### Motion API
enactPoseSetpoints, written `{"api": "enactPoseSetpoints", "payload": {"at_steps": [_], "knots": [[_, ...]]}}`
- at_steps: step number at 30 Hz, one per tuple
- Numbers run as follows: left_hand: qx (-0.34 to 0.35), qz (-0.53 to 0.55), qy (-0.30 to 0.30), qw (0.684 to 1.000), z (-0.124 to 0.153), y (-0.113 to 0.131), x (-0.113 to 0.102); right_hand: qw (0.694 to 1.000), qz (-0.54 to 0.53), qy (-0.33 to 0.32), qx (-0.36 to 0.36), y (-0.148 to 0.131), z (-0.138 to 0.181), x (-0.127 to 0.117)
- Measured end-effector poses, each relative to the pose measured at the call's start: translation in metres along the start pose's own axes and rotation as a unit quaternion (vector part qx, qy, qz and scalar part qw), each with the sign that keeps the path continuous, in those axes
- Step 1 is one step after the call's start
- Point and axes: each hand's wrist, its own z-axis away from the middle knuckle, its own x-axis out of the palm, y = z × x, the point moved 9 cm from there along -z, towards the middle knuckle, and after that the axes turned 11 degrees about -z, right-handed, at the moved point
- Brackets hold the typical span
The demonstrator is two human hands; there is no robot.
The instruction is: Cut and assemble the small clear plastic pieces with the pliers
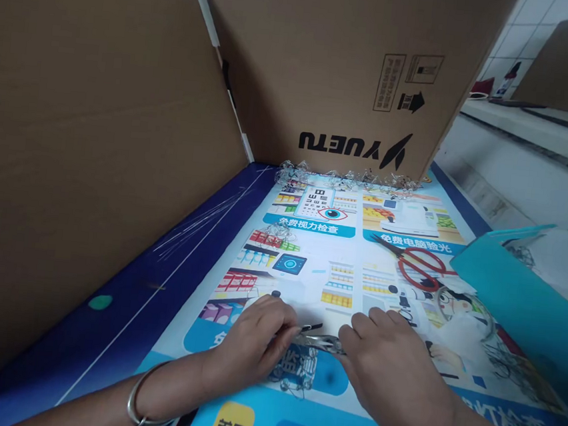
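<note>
My left hand, with a metal bangle on its wrist, is closed in a pinch at the jaws of silver pliers. From its fingertips sticks out a thin wire piece with a dark end. My right hand is wrapped round the pliers' handles, which it mostly hides. Just below the jaws are curled silvery wire pieces, partly behind my left hand; whether they join the pinched piece I cannot tell.
Red-handled scissors lie open on the printed sheet. Right of them are a coil of clear line, loose wire bits and a turquoise box. Tangled wire pieces line the foot of the cardboard.
</note>
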Motion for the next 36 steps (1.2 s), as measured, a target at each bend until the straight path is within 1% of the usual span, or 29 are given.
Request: {"api": "enactPoseSetpoints", "payload": {"at_steps": [5,10,13,21,27,36], "knots": [[0.034,-0.002,0.019,0.999,0.0,0.005,-0.001,1.0,0.018,0.004,0.017,0.004,-0.008,0.002],[0.049,-0.016,0.027,0.998,0.0,0.007,-0.002,0.999,0.005,-0.028,0.034,0.009,-0.01,0.007],[0.056,-0.023,0.029,0.998,0.0,0.008,-0.002,0.999,0.0,-0.045,0.026,0.007,-0.012,0.01],[0.08,-0.051,0.041,0.995,0.001,0.013,-0.001,0.999,0.008,-0.045,0.005,-0.001,-0.013,0.009],[0.111,-0.078,0.05,0.99,0.002,0.02,0.0,0.998,0.024,-0.049,-0.014,-0.007,-0.012,0.007],[0.113,-0.076,0.058,0.989,0.003,0.021,0.002,0.997,0.028,-0.055,-0.044,-0.012,-0.012,0.003]]}}
